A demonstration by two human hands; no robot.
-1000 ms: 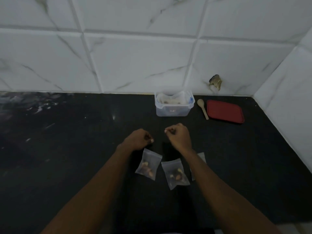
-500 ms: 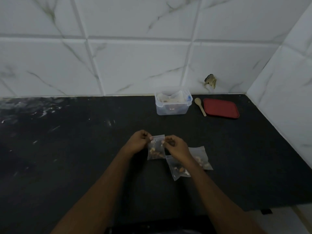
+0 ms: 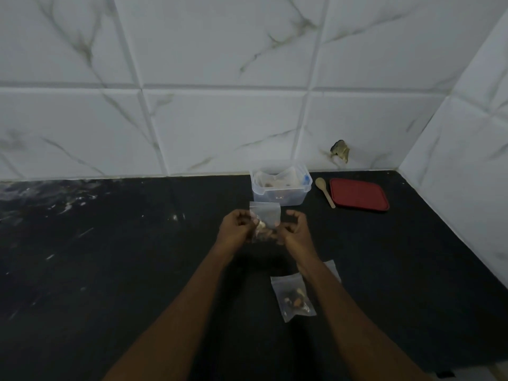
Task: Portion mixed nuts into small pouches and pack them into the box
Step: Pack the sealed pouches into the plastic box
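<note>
Now pinches nut pouch [image 3: 266, 220] at both side edges with curled fingers of left hand [image 3: 237, 229] and right hand [image 3: 296, 229], lifted off worktop [image 3: 137, 270] just in front of box [image 3: 280, 192], probably to check seal before packing; leaves second filled pouch [image 3: 294, 298] lying near right forearm

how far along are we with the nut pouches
Done: one lying pouch on the counter holds nuts; a second pouch peeks from behind the right forearm, contents hidden. In hand: the left hand and right hand pinch a held pouch with nuts, just short of the box. Left: all three go into the open box, then likely the lid nearby goes on.
</note>
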